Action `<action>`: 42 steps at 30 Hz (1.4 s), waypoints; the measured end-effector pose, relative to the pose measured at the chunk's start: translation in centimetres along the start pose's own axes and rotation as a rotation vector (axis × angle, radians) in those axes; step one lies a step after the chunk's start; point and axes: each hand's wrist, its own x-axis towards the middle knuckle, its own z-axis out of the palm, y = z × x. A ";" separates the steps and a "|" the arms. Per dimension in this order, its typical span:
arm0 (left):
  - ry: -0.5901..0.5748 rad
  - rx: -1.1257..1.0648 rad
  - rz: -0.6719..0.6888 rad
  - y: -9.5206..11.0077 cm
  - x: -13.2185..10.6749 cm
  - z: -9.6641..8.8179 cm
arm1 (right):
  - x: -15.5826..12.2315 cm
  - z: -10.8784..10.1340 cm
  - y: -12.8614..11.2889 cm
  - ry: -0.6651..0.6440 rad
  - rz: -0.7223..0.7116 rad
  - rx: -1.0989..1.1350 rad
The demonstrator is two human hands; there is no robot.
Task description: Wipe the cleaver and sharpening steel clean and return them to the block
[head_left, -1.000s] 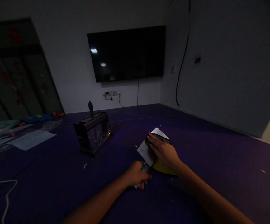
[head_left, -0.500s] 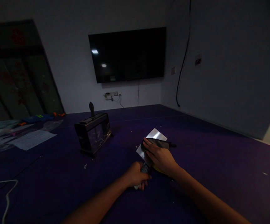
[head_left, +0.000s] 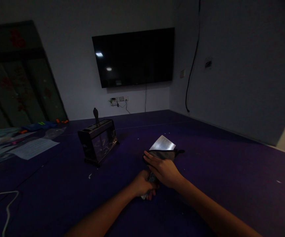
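Note:
A cleaver (head_left: pixel 162 143) with a broad, shiny rectangular blade points away from me, low over the purple surface. My left hand (head_left: pixel 143 185) is closed around its handle, which looks grey and patterned with a pale end. Pressed on the blade is a grey cloth (head_left: pixel 164 154) with black edging and a short black tab at its right end. My right hand (head_left: pixel 165 170) lies over this cloth, fingers together, holding it against the blade. The blade's lower part is hidden under the cloth and hand.
A black knife block (head_left: pixel 96 141) with a clear side stands to the left, one dark handle upright in it. Paper sheets (head_left: pixel 35 148) and plastic bags lie far left. A white cable (head_left: pixel 8 210) runs at the near left. A television (head_left: pixel 134 57) hangs on the wall.
My right hand has slid the cloth down the blade towards the handle and slightly left, baring more of the far end. My left hand keeps its grip on the handle, almost unmoved.

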 end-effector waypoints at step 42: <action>-0.088 0.074 0.017 0.1 -0.2 -0.4 | -0.7 -2.3 5.7 0.374 0.560 -0.265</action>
